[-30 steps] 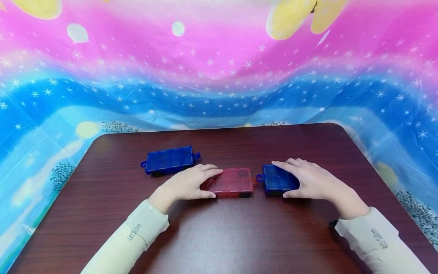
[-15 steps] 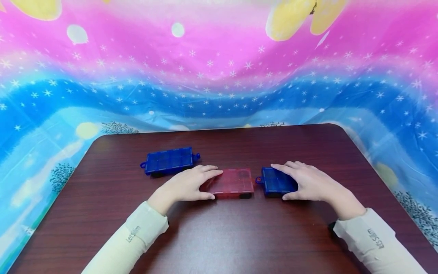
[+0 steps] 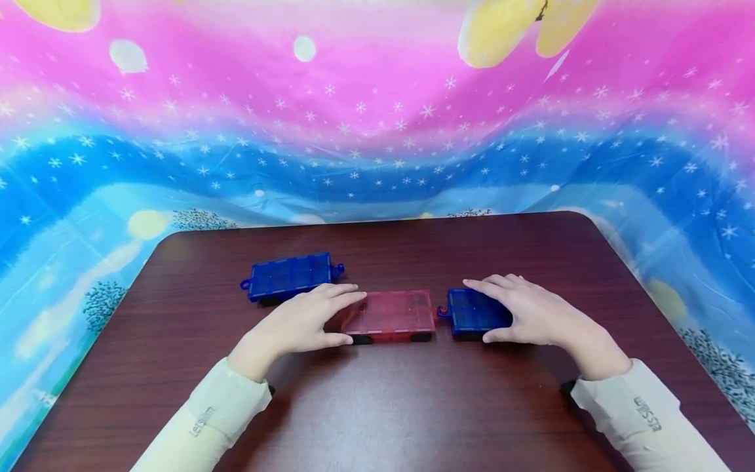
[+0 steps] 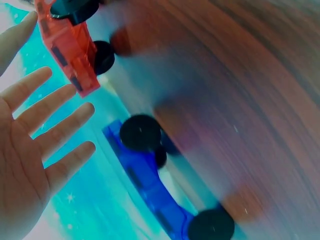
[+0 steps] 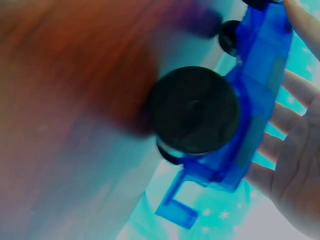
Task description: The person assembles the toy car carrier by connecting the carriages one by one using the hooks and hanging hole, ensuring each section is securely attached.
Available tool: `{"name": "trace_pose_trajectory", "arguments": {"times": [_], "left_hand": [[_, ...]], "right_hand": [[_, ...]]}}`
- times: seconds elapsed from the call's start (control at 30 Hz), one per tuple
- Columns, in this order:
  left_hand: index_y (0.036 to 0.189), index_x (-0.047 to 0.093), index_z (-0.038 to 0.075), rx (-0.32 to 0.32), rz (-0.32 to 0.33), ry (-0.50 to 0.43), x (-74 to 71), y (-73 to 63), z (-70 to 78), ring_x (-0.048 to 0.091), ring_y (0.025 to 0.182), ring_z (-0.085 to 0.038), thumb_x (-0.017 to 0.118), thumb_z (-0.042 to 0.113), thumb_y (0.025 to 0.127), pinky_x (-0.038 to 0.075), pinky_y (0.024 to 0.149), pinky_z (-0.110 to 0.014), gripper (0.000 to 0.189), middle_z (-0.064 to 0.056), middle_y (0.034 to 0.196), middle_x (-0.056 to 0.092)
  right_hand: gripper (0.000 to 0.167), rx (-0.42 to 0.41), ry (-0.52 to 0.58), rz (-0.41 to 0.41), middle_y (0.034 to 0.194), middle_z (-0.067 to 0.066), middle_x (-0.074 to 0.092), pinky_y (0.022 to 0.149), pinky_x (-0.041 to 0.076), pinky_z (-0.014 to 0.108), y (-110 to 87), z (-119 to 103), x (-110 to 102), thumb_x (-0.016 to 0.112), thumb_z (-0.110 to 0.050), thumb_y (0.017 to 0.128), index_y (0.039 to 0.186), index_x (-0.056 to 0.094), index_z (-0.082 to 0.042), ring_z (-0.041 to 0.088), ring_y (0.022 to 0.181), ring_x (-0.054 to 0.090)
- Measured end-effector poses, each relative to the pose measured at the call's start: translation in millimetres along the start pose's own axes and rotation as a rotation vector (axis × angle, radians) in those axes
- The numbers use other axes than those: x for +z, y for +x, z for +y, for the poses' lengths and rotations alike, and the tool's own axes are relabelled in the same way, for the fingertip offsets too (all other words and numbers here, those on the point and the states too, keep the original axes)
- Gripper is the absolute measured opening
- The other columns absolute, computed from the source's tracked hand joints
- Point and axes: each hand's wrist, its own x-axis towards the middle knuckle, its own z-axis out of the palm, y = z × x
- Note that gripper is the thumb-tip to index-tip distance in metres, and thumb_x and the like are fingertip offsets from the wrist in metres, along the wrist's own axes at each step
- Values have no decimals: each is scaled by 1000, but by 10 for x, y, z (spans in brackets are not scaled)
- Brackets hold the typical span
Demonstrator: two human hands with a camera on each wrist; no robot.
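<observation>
A translucent red toy car base (image 3: 395, 314) with black wheels sits mid-table. My left hand (image 3: 297, 321) is at its left end, fingers straight and spread; in the left wrist view the fingers of the left hand (image 4: 30, 145) look apart from the red base. To the right, my right hand (image 3: 537, 311) holds a blue toy car base (image 3: 474, 311) between thumb and fingers, hiding its right end. The blue base's hitch ring (image 3: 443, 311) has a red peg showing inside it, beside the red base's right end.
A second blue toy car base (image 3: 291, 275), with a ring at its left and a knob at its right, stands behind my left hand. The dark wooden table (image 3: 377, 406) has rounded far corners. A patterned cloth (image 3: 377, 131) hangs behind it.
My left hand has slid left, uncovering more of the red base and its left wheel. The right blue base has shifted slightly nearer and left, and a red peg now shows in its ring.
</observation>
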Motion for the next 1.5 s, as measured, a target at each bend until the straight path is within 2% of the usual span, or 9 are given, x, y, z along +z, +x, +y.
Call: {"name": "trace_pose_trajectory", "arguments": {"times": [0.17,0.37,0.53,0.67,0.9,1.03,1.23,1.5], "left_hand": [[150,45,20,-32,27,4,-51,-167,-64,42,143,-31,72,45,88,45,109,-50,73,-7,155,44],[149,47,18,-102,67,6,-99,-363,-193,43,141,-34,74,42,87,45,108,-53,72,-10,153,46],[149,47,15,-146,105,8,-157,-484,-361,42,141,-36,73,41,89,42,110,-56,71,-13,153,46],[150,45,12,-181,121,-10,-221,-521,-516,40,142,-38,72,39,90,40,111,-58,71,-17,153,44],[151,42,8,-210,137,-30,-269,-479,-820,37,142,-41,71,32,92,36,112,-61,70,-20,153,42],[152,40,7,-232,139,-33,-271,-422,-928,35,142,-43,71,32,92,35,112,-63,72,-21,154,41],[155,34,9,-269,91,-43,-242,-274,-983,33,144,-43,71,35,91,35,112,-62,78,-20,156,38],[155,34,10,-257,75,-36,-191,-119,-1006,35,142,-42,74,37,89,38,110,-62,81,-20,154,40]], "right_hand": [[92,-19,25,23,143,10,54,111,33,67,43,-79,-42,83,-46,77,154,38,-26,36,132,50],[91,-43,68,23,147,10,51,112,31,66,138,-197,-70,81,-46,79,155,36,-27,34,134,47],[91,-42,106,17,151,7,47,109,40,60,248,-322,-89,80,-47,80,156,34,-30,32,138,44],[90,-51,131,14,153,4,44,103,48,54,346,-424,-102,79,-50,81,156,31,-34,28,139,42],[89,-98,175,-12,155,2,42,103,48,52,539,-584,-71,77,-51,82,156,32,-34,27,140,41],[88,-130,188,-38,155,3,42,107,45,52,642,-680,-32,77,-52,82,156,32,-34,27,142,40],[86,-153,199,-83,153,2,44,107,46,52,755,-809,56,78,-50,81,154,37,-32,25,139,43],[84,-213,166,-121,149,1,47,101,49,48,842,-927,131,80,-50,79,152,42,-32,24,131,47]]}}
